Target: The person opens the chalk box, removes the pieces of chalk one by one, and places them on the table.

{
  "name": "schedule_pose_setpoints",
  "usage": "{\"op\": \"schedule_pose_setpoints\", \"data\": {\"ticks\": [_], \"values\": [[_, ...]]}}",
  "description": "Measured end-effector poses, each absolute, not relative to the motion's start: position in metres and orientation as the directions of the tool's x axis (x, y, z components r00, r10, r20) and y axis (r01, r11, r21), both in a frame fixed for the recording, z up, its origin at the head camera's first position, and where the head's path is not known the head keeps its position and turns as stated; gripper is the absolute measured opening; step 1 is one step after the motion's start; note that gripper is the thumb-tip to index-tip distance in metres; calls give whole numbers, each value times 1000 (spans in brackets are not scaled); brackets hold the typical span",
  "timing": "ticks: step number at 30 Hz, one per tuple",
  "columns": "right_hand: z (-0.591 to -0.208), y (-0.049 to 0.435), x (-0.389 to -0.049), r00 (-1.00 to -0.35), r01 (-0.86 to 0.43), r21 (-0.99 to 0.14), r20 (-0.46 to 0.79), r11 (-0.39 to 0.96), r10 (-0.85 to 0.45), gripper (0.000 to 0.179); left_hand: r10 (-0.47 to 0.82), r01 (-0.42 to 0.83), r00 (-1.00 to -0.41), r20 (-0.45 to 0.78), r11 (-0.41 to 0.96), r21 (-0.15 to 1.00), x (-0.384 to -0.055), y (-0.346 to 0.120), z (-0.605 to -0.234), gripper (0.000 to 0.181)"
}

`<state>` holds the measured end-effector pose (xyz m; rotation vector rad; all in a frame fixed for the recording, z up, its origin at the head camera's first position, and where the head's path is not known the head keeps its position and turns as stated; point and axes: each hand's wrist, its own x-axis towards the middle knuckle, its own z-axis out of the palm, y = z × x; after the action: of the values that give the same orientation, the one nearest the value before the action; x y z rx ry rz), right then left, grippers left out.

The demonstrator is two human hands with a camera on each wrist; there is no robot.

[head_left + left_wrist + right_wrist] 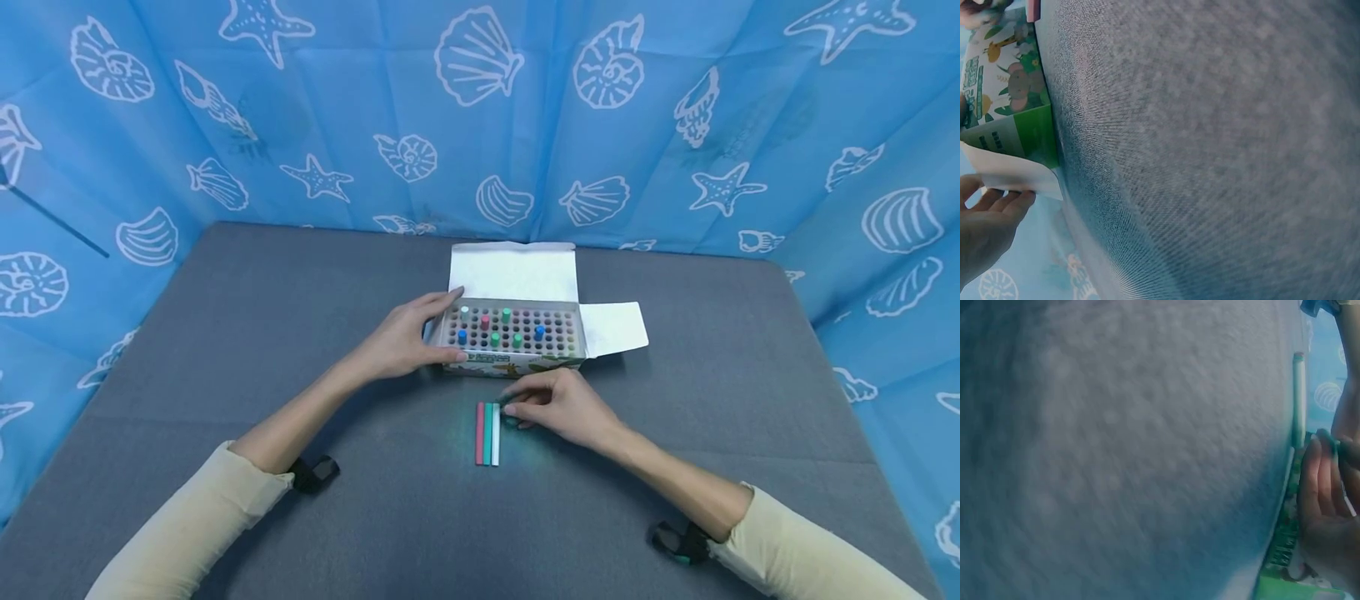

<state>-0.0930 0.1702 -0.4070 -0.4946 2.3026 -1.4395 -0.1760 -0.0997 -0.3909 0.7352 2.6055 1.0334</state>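
My left hand (405, 335) holds the left end of an open chalk box (512, 367), thumb at its front edge and index finger at the back corner. In the left wrist view, fingers of that hand lie against the white side flap (1013, 172). Several white, red, green and blue chalks stand in the box's holed holder (551, 321). In front of the box, a red chalk (480, 433), a green chalk (487, 434) and a white chalk (496, 435) lie side by side. My right hand (558, 407) has its fingers bent, tips right beside the white chalk's far end.
The box lid (514, 273) stands raised at the back, and another flap (615, 325) sticks out to the right. A grey cloth (337, 517) covers the table. Behind it hangs a blue curtain (525, 125) with white shells and starfish.
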Motion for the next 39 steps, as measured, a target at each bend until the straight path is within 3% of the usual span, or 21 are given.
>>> {"op": "schedule_pose_setpoints", "data": {"ticks": [15,30,39], "values": [[-378,184,-101,-851,-364,-853,142,374,-506,15,534,368,-845,-26,616,696,-176,-99,-390,93],[-360,201,-126,-882,-399,-805,206,440,-423,17,532,361,-846,-30,613,703,-176,-101,-391,93],[-362,203,-140,-933,-315,-816,175,484,-313,18,527,344,-849,-35,603,720,-177,-102,-393,94]]}}
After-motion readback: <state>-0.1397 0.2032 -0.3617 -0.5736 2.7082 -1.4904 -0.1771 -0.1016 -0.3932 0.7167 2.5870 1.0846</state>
